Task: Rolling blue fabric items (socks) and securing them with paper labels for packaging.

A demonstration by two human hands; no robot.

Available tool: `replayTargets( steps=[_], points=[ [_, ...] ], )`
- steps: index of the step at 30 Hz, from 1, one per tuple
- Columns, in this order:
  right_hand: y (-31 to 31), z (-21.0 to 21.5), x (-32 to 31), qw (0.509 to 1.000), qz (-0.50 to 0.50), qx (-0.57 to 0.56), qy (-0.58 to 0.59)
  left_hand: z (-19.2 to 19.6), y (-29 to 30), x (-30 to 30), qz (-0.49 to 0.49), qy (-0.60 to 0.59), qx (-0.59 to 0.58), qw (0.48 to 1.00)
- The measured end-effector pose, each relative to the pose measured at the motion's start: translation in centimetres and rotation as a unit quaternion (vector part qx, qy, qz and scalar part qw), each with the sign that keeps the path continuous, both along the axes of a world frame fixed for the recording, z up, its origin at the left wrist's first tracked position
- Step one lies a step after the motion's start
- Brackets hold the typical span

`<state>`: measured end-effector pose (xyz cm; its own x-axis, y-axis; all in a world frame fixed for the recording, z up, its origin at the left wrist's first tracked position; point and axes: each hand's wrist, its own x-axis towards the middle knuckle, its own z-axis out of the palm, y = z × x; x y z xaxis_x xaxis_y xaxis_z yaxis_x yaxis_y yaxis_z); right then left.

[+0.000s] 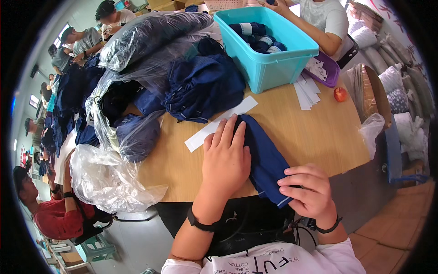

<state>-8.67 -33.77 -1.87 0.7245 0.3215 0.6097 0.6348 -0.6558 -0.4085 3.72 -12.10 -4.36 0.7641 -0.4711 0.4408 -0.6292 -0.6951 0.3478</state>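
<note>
Cloth, navy and folded into a narrow panel, lies on a wooden tabletop between a worker's bare hands, as viewed from the head camera. The left hand rests flat, fingers slightly spread over a white strip, its thumb across the panel's left edge. The right hand curves its fingers over the opposite edge; whether the thumb pinches from below cannot be told. The long axis slants from beside the left fingertips back toward the worker, its pale-trimmed end pointing to the right hand's thumb. The fabric looks light, soft and limp, hardly slippery or fragile, best steadied under a flat palm and taken by its trimmed corner. Ahead of the left hand stands a teal bin.
</note>
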Motion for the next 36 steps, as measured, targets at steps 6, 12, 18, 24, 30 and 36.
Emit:
replayTargets(
  steps=[6, 12, 18, 24, 30, 36],
  points=[
    [1.2, -0.8, 0.1, 1.0, 0.002, 0.004, 0.007, -0.2, -0.1, 0.2, -0.007, -0.001, -0.004, 1.0],
    [1.9, 0.6, -1.2, 0.995, -0.013, -0.036, 0.093, -0.1, 0.3, -0.2, 0.006, -0.002, 0.006, 1.0],
    [0.4, -0.4, -0.2, 0.989, -0.021, -0.081, 0.122, 2.1, 0.9, -1.7, -0.078, -0.042, -0.059, 0.994],
    [-0.7, -1.8, -0.5, 0.992, -0.016, -0.087, 0.084, 2.5, 1.5, -5.0, -0.274, 0.046, -0.098, 0.956],
    [-1.4, -2.4, -0.2, 0.989, 0.061, 0.016, 0.137, 0.8, 1.8, -7.4, -0.222, -0.037, -0.06, 0.972],
    [0.3, -2.1, 0.1, 0.986, 0.025, 0.065, 0.154, 0.0, 1.0, -7.5, -0.165, -0.052, -0.096, 0.98]
  ],
)
